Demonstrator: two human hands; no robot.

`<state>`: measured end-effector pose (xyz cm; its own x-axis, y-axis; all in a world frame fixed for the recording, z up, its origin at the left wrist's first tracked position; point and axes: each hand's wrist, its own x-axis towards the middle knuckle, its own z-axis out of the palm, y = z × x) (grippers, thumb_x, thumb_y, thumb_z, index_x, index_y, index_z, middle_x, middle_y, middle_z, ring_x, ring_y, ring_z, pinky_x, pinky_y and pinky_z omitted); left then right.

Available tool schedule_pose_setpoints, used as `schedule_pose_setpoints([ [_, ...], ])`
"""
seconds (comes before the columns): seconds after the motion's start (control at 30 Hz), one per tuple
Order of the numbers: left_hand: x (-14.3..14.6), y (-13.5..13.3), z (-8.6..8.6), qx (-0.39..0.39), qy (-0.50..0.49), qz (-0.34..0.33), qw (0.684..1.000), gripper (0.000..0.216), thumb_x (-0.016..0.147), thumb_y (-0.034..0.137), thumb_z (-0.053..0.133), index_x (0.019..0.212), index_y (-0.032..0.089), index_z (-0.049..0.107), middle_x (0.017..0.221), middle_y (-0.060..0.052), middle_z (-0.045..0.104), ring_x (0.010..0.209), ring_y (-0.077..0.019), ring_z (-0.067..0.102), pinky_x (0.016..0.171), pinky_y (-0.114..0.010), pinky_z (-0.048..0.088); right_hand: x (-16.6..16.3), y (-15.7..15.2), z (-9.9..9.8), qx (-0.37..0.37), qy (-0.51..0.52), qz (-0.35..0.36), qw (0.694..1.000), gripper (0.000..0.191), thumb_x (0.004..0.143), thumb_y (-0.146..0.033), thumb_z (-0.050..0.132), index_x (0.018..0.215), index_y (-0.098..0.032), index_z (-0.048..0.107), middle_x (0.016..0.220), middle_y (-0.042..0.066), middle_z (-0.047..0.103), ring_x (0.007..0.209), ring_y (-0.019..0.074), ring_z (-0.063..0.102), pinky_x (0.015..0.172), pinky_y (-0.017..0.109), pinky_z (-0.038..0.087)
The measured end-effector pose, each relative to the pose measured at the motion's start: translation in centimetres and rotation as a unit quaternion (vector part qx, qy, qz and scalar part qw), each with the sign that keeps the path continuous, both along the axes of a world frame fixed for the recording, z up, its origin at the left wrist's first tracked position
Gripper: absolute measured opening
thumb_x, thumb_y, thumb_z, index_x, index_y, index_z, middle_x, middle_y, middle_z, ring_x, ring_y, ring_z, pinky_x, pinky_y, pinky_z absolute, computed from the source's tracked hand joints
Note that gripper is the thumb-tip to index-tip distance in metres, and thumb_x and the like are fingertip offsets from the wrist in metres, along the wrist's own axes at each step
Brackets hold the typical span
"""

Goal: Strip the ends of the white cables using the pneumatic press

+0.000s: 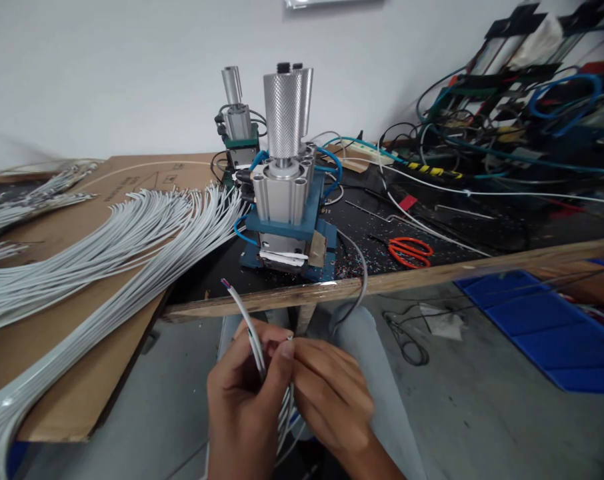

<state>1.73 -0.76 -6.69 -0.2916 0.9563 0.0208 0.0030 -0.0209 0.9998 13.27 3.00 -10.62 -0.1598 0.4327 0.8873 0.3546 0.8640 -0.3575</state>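
Note:
My left hand (255, 390) is closed round a few white cables (243, 310), whose stripped ends with thin coloured wires stick up past the fingers. Between the left thumb and fingers one cable end is pinched upright. My right hand (332, 390) is pressed against that same cable end, its fingers closed together at the tip. The lower lengths of the cables hang down between both hands over my lap. Just beyond, at the table edge, stands a metal pneumatic press (282, 200) with a knurled silver cylinder on a blue base.
Bundles of white cables (147, 233) lie on cardboard (67, 400) at left. Orange-handled scissors (409, 252) and wire scraps lie on the black tabletop, behind its wooden edge (432, 277). A second press (238, 120) stands further back. Tangled hoses and machines fill the right; a blue panel (547, 333) lies below.

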Motion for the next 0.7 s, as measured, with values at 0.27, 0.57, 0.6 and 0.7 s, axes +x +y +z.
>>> schedule_pose_setpoints([
  [0.27, 0.0, -0.2, -0.5, 0.003, 0.007, -0.011, 1.0, 0.026, 0.09, 0.043, 0.07, 0.091, 0.017, 0.068, 0.078, -0.002, 0.053, 0.06, -0.0065, 0.042, 0.053, -0.016, 0.035, 0.0, -0.3, -0.4, 0.001, 0.008, -0.007, 1.0, 0.035, 0.09, -0.014, 0.052, 0.123, -0.014, 0.063, 0.113, 0.005, 0.062, 0.118, 0.003, 0.06, 0.096, 0.014, 0.053],
  [0.57, 0.3, -0.4, -1.1, 0.016, 0.023, -0.042, 0.999, 0.027, 0.095, 0.043, 0.062, 0.093, 0.019, 0.074, 0.086, -0.005, 0.061, 0.08, -0.0121, 0.057, 0.074, -0.02, 0.045, 1.1, -1.5, -1.5, -0.004, 0.0, -0.038, 0.999, 0.015, 0.088, -0.008, 0.052, 0.096, -0.006, 0.064, 0.114, 0.003, 0.062, 0.124, 0.0009, 0.058, 0.107, 0.01, 0.048],
  [0.6, 0.4, -0.6, -1.4, 0.014, 0.018, -0.025, 0.999, 0.03, 0.095, 0.045, 0.061, 0.092, 0.019, 0.075, 0.087, -0.005, 0.061, 0.082, -0.0131, 0.057, 0.075, -0.021, 0.044, 1.6, -1.9, -2.0, -0.01, -0.006, -0.045, 0.999, 0.019, 0.089, -0.007, 0.049, 0.1, -0.008, 0.066, 0.115, 0.002, 0.061, 0.125, 0.0, 0.057, 0.11, 0.009, 0.047],
  [0.7, 0.6, -1.3, -3.2, 0.015, -0.008, 0.014, 1.0, 0.044, 0.095, 0.056, 0.057, 0.09, 0.017, 0.078, 0.079, -0.006, 0.058, 0.076, -0.0145, 0.053, 0.072, -0.025, 0.04, 3.5, -3.2, -4.1, -0.079, -0.07, -0.056, 0.993, 0.034, 0.096, -0.011, 0.037, 0.095, -0.01, 0.07, 0.114, -0.001, 0.062, 0.127, -0.0072, 0.053, 0.13, 0.004, 0.031],
])
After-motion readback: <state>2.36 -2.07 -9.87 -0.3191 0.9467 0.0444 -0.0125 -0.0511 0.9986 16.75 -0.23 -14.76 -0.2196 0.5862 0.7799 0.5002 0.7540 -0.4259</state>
